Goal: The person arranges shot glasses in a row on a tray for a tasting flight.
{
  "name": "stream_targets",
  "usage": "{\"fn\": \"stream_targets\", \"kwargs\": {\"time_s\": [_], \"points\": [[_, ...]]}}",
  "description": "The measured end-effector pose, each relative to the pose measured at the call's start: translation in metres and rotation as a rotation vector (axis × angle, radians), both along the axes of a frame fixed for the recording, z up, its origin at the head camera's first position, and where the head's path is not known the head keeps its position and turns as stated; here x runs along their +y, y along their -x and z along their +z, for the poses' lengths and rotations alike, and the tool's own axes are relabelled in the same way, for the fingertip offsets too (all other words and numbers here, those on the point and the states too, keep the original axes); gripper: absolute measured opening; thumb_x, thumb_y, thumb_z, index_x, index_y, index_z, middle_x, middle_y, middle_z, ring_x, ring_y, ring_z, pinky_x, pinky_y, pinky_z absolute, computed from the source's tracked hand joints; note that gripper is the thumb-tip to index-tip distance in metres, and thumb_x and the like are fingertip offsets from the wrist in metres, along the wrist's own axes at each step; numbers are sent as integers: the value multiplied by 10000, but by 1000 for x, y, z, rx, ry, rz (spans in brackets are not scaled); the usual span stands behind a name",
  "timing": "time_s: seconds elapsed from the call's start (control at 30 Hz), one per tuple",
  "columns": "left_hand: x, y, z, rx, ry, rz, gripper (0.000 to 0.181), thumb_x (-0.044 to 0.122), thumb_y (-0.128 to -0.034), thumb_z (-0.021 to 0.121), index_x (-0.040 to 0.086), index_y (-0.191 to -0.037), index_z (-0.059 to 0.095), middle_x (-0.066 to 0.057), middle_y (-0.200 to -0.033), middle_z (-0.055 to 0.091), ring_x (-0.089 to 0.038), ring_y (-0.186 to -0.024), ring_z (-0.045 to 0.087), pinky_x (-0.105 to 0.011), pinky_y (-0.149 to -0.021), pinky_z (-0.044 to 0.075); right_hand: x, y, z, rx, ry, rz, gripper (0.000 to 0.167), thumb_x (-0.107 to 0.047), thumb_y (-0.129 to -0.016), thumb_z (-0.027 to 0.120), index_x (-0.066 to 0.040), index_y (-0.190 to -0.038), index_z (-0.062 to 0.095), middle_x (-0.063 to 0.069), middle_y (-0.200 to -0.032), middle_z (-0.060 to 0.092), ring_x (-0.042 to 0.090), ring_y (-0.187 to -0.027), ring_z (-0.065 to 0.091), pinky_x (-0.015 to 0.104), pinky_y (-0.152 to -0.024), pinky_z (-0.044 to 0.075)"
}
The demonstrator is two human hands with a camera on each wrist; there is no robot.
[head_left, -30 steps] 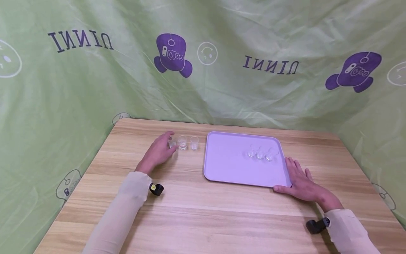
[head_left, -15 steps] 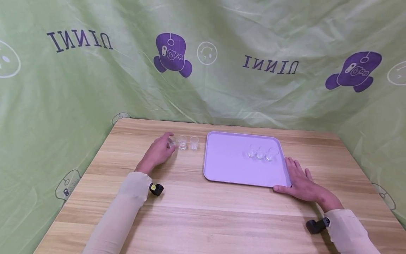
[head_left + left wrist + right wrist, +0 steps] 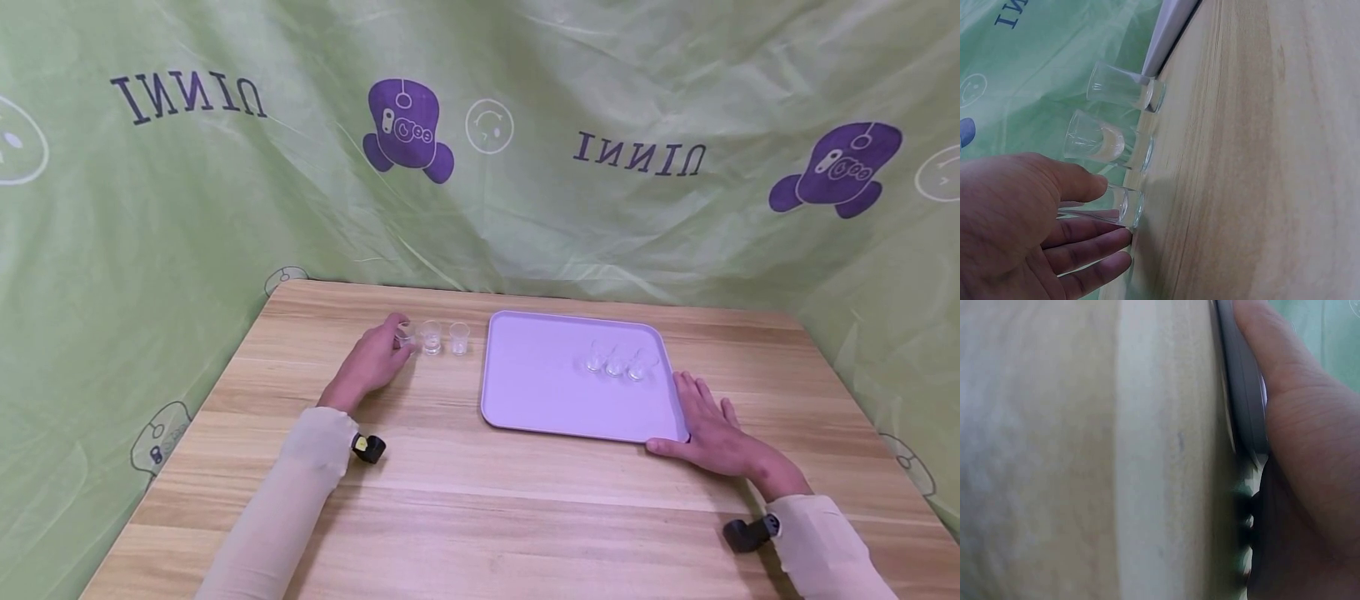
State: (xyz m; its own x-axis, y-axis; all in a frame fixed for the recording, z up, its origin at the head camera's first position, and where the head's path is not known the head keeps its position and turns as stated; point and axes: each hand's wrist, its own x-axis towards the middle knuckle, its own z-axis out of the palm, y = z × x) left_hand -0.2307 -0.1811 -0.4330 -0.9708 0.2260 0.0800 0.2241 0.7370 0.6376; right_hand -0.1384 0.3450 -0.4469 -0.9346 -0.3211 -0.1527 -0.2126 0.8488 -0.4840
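Glass cup [image 3: 1124,206], clear and thick-based, is pinched by the left grip [image 3: 375,357], the right grip [image 3: 707,430] spread.

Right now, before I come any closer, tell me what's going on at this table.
A person is handling small clear glasses at a wooden table. Their left hand is around the end glass of a row of three, thumb on one side, fingers on the other; how firmly is hard to tell. The right hand rests against the near right corner of a purple tray. Three more glasses stand on the tray, toward its right side.
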Motion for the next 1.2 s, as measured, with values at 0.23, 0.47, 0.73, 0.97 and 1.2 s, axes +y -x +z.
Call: {"fn": "stream_targets", "kwargs": {"time_s": [0.23,0.47,0.73,0.97,1.2], "points": [[-1,-1,1,-3,-9,3,404,129,-1036,608,-27,-1383,473,-242,-1213,672,-374,-1109,657,-515,-970,515,-1,-1,1,-1,4,1,1224,-504,-898,742,89,-1583,-80,398,-1613,-69,576,-1472,-109,789,-1081,-84],[-3,-1,2,-11,-13,3,389,128,-1041,600,-25,-1376,476,-238,-1216,669,-370,-1107,656,-515,-972,515,-2,-1,2,-2,6,3,1220,-502,-898,742,94,-1582,-74,398,-1614,-65,574,-1473,-107,789,-1081,-80],[-5,-4,9,17,-3,4,380,116,-1044,591,-43,-1371,480,-223,-1198,673,-370,-1105,650,-524,-979,506,-1,-1,2,-1,5,6,1220,-501,-899,741,92,-1582,-77,400,-1613,-61,572,-1474,-110,787,-1083,-82],[-7,-5,15,44,0,14,386,121,-1044,589,-40,-1377,478,-194,-1174,681,-348,-1090,653,-517,-962,515,0,-1,1,2,10,9,1221,-497,-901,740,91,-1582,-85,394,-1614,-78,571,-1473,-116,785,-1082,-92],[-8,-8,21,85,6,22,394,127,-1044,592,-36,-1387,491,-178,-1146,687,-346,-1074,655,-513,-932,524,0,-1,1,8,2,8,1222,-500,-899,742,92,-1582,-80,400,-1613,-61,571,-1476,-102,791,-1081,-75]]}}
